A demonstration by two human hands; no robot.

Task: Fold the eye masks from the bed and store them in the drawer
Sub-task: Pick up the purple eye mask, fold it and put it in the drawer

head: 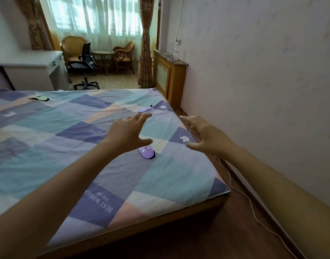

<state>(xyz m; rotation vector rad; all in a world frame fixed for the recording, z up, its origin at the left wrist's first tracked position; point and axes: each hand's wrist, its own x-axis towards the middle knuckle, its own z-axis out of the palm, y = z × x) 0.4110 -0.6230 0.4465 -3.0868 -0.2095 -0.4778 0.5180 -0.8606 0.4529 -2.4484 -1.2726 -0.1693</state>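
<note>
Both empty, fingers spread: left hand (127, 132), right hand (205, 136), above bed (48, 146); near mask (147, 152) below left hand, another mask (144, 109) farther.

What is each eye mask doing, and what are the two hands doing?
Near purple eye mask: lying on the bed, below the left hand, not held.
Far purple eye mask: lying on the bed, untouched.
Pale eye mask: lying flat at the far left, untouched.
Left hand: open, fingers spread, empty.
Right hand: open, empty.
</note>
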